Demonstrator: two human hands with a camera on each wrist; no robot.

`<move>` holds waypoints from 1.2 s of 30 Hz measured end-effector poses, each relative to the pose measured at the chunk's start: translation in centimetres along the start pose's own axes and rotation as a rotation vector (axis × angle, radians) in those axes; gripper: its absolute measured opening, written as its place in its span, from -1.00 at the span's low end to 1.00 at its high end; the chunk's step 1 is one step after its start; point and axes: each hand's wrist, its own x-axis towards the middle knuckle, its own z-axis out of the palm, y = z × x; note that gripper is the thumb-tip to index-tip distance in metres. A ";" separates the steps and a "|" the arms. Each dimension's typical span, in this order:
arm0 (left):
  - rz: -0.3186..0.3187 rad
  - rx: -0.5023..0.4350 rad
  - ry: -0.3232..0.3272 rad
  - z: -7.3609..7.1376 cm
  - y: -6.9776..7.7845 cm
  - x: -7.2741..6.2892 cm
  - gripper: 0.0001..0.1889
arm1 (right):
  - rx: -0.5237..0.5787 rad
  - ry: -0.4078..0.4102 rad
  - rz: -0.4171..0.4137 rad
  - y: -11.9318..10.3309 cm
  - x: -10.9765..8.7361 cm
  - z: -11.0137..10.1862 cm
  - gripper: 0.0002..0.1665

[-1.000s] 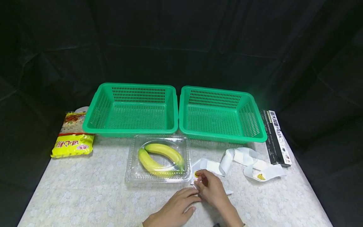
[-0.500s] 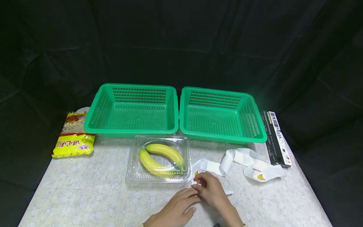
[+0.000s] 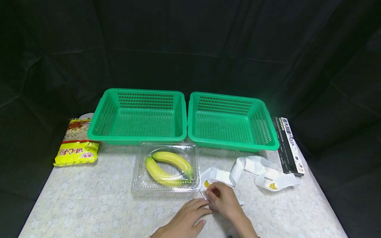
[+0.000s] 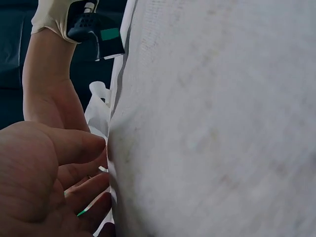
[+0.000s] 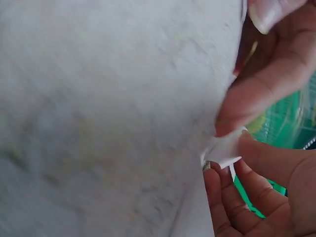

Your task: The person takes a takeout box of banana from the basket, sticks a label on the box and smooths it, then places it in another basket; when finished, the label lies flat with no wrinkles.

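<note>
A white strip of banana stickers (image 3: 224, 177) curls over the table, its near end beneath both hands. My right hand (image 3: 224, 200) pinches at this end with thumb and index finger, just below a printed banana picture (image 3: 206, 183). Beside it, my left hand (image 3: 186, 218) rests with fingers extended, fingertips at the strip's near edge. The right wrist view shows a piece of the white strip (image 5: 224, 148) close to the left fingers. Left of the strip sits a shut clear plastic box (image 3: 137, 183) with two bananas (image 3: 174, 160) inside.
Two green baskets (image 3: 137, 138) (image 3: 235, 144) stand side by side behind the box. A yellow food bag (image 3: 76, 152) lies at the left, and a black-and-white pasta box (image 3: 288, 148) at the right. Patterned cloth covers the table (image 3: 89, 205).
My right fingertips have drawn slightly back toward me along the strip, uncovering more of the banana picture. The left hand has hardly moved.
</note>
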 end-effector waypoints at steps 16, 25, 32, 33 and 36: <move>-0.025 -0.010 0.005 0.1 -0.1 0.0 -0.67 | 0.265 0.094 0.102 -1.1 1.0 -2.3 -0.86; -0.084 -0.154 -0.026 -0.2 0.3 -0.2 -0.68 | 0.388 0.081 0.138 -1.5 1.0 -2.6 -0.77; -0.139 -0.401 0.012 -1.1 0.8 -0.6 -0.66 | 0.476 0.106 0.102 -2.4 1.0 -2.7 -0.81; -0.148 -0.437 0.030 -1.3 0.9 -0.7 -0.66 | 0.488 0.122 0.095 -2.6 1.1 -2.8 -0.81; -0.167 -0.535 0.110 -2.2 1.2 -1.3 -0.67 | 0.518 0.176 0.071 -3.4 1.4 -3.1 -0.80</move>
